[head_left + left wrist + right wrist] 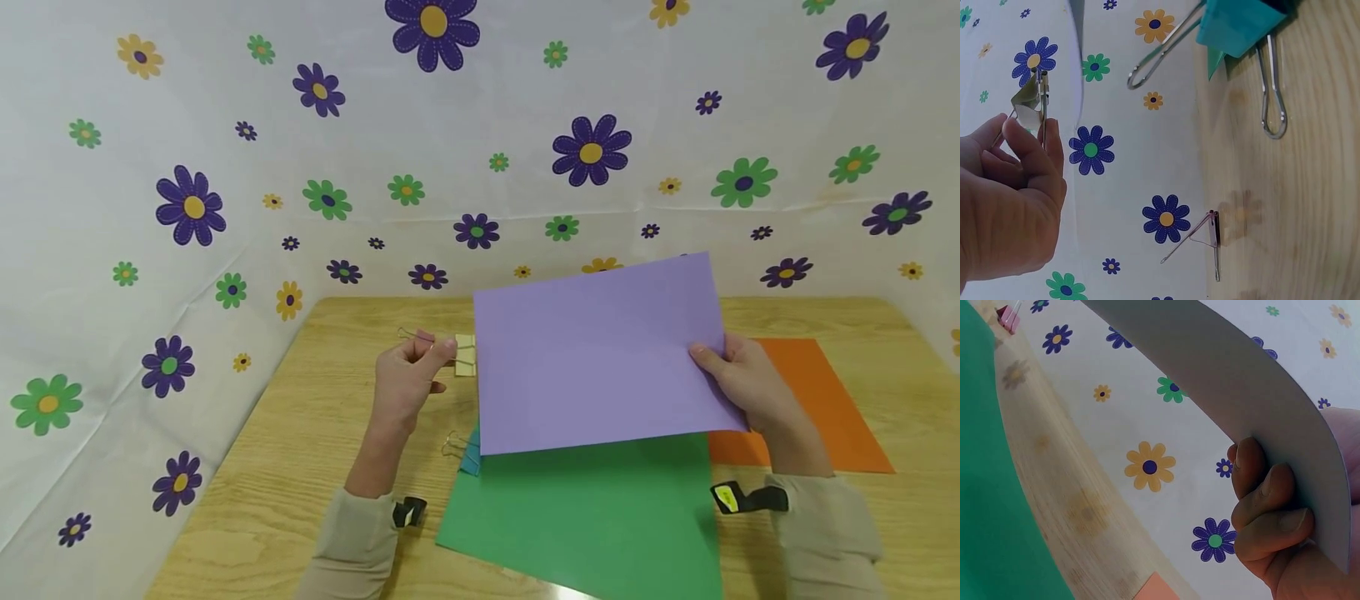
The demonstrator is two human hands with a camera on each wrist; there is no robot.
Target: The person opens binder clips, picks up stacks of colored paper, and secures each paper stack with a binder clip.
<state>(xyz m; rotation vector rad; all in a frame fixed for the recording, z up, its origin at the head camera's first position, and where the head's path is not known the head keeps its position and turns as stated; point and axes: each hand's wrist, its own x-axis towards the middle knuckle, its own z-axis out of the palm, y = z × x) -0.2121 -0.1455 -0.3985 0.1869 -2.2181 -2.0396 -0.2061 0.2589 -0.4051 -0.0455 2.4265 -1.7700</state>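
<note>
My left hand (401, 375) pinches a pale yellow binder clip (464, 356) by its wire handles, thumb on one and fingers on the other. The clip stands beside the left edge of a purple sheet (600, 358); whether it bites the sheet I cannot tell. Raised at a tilt, the sheet is held at its right edge by my right hand (750, 383), thumb on the front and fingers curled behind. Under it lies a green sheet (600, 508) with a teal binder clip (471, 454) at its left corner. A pink binder clip (1213, 231) sits on the table past my left hand.
An orange sheet (810, 408) lies on the wooden table (247, 467) at the right, partly beneath the green one. White flowered cloth (510, 100) hangs behind the table and along its left side.
</note>
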